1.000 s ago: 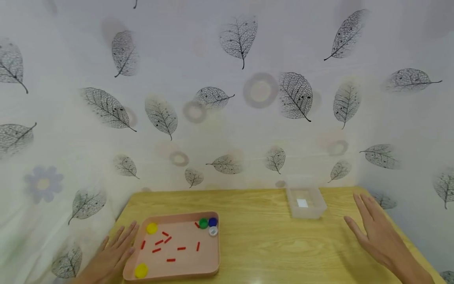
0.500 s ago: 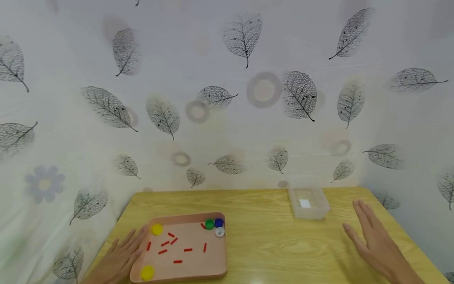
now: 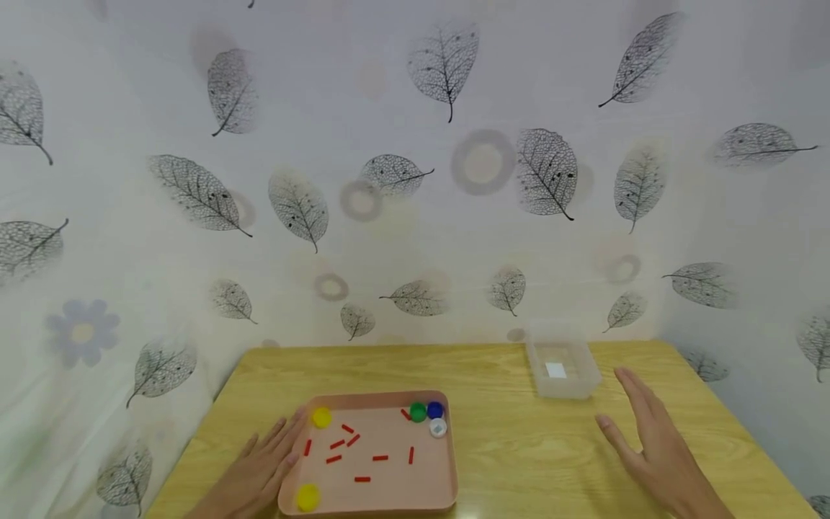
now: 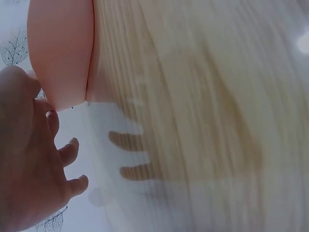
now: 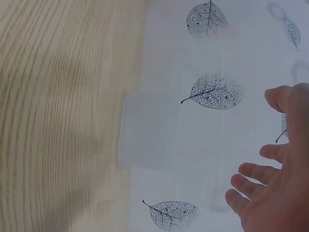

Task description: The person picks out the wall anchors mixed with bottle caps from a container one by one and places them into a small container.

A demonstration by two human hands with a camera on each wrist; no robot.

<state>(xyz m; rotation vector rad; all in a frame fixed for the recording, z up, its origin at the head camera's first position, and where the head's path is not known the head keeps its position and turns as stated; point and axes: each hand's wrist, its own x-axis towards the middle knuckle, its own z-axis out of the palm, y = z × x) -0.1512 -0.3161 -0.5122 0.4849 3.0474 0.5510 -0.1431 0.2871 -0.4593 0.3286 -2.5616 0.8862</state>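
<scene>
My left hand [image 3: 259, 465] lies along the left side of a pink tray [image 3: 415, 494], fingers straight and fingertips at its rim. Inside the tray are several short red sticks [image 3: 380, 458], a yellow cap [image 3: 321, 417] at the back left and another yellow cap [image 3: 308, 497] at the front left. A green cap [image 3: 418, 411], a blue cap [image 3: 435, 410] and a white cap [image 3: 438, 428] cluster in its back right corner. The left wrist view shows the tray's outer wall [image 4: 60, 53] beside the hand. Over the table's right part, my right hand [image 3: 655, 443] is held with fingers extended, holding nothing.
A translucent plastic box [image 3: 564, 388] with a white patch inside stands at the back right of the wooden table [image 3: 506, 468], just beyond the right hand's fingertips. A leaf-patterned curtain [image 3: 415, 238] encloses the back and both sides.
The tray and its contents have slid right across the table, with the left hand moving along at its left side. My right hand has shifted left, nearer the box.
</scene>
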